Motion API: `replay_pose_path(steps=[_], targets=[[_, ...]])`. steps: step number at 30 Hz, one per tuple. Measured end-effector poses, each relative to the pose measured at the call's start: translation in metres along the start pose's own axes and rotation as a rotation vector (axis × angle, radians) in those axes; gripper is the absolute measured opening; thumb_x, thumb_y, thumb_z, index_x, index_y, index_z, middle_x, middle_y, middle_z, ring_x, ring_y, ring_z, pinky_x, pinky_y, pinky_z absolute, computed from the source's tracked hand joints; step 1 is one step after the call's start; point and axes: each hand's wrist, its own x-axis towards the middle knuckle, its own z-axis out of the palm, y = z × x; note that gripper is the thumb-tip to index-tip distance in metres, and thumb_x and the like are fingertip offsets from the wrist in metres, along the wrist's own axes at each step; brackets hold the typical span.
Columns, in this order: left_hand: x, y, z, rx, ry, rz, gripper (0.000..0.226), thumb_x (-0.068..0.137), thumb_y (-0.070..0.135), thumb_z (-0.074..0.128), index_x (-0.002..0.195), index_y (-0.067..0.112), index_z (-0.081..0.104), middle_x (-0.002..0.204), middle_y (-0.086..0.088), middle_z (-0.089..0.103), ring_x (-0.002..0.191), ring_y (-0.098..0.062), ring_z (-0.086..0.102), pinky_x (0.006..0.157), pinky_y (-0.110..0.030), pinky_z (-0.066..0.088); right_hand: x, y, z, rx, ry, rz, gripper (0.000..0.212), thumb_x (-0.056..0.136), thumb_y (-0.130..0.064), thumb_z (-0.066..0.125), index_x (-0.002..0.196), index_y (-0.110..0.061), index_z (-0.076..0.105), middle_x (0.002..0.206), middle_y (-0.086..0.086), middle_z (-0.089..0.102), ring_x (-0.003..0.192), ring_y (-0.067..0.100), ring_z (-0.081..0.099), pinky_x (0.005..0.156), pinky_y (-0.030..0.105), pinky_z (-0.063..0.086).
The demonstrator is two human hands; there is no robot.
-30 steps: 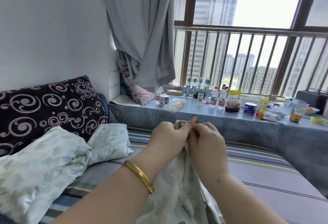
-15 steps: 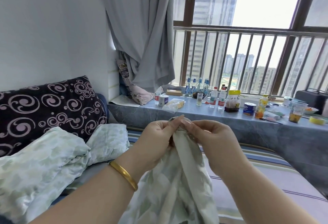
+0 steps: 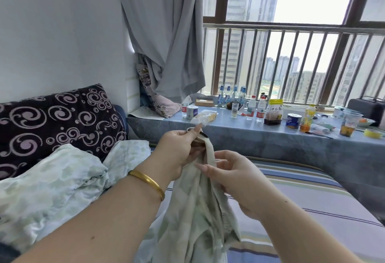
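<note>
Left hand (image 3: 177, 152): fingers (image 3: 194, 131) pressed together, thumb and forefinger pinching the top end of a pale green patterned cloth (image 3: 193, 217). A small dark patch shows at the pinch, but what it is cannot be made out.

Right hand (image 3: 235, 177): just below and right of the left pinch. Its fingers (image 3: 206, 167) curl round the narrow neck of the cloth, thumb on the far side. The remaining fingers are hidden behind the palm, and the firmness of the grip is hard to judge.

Cloth: hangs from the left pinch in bunched folds, down between both forearms. The bottom frame edge cuts off its lower end, so its full shape, and whether it rests on the bed, cannot be told. A gold bangle (image 3: 148, 181) sits on the left wrist.

Edges and room:
- Below and right of the fingers, the striped bed (image 3: 312, 210) lies flat and open.
- Beyond the fingers, the front edge of the window ledge (image 3: 270, 144) runs across, well apart from both hands. Bottles (image 3: 251, 107) and small containers crowd its top, with labels mostly too small to read.
- Left of the fingers, a crumpled quilt (image 3: 52, 189) lies near the left forearm, with a dark swirl-patterned cushion (image 3: 58, 121) behind it.
- Above and beyond the fingers hangs a grey curtain (image 3: 166, 33).
</note>
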Motion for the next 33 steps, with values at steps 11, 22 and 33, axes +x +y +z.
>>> replay_pose_path(steps=[11, 22, 33], targets=[[-0.040, -0.018, 0.002, 0.937, -0.054, 0.161, 0.063, 0.071, 0.080, 0.061, 0.077, 0.018, 0.061, 0.069, 0.004, 0.073, 0.069, -0.011, 0.065, 0.065, -0.029, 0.050, 0.010, 0.004, 0.001, 0.700, 0.130, 0.350, 0.028, 0.100, -0.019, 0.055, 0.120, -0.003, 0.067, 0.086, 0.021, 0.072, 0.066, 0.031, 0.068, 0.055, 0.040, 0.060], [-0.040, -0.031, 0.002, 1.081, -0.194, 0.363, 0.027, 0.096, 0.036, 0.059, 0.092, 0.013, 0.072, 0.074, -0.001, 0.070, 0.067, -0.014, 0.060, 0.065, -0.029, 0.048, 0.012, 0.013, -0.011, 0.679, 0.219, 0.259, 0.023, 0.098, -0.024, 0.059, 0.108, -0.005, 0.070, 0.078, 0.015, 0.072, 0.060, 0.025, 0.064, 0.063, 0.035, 0.056], [-0.033, -0.033, -0.003, 0.984, 0.061, 0.400, 0.032, 0.102, 0.037, 0.047, 0.072, 0.026, 0.047, 0.059, 0.009, 0.047, 0.058, -0.010, 0.044, 0.051, -0.022, 0.029, 0.004, 0.005, -0.004, 0.648, 0.036, 0.201, 0.009, 0.088, 0.004, 0.066, 0.084, -0.003, 0.071, 0.065, 0.012, 0.070, 0.051, 0.019, 0.063, 0.050, 0.026, 0.057]])
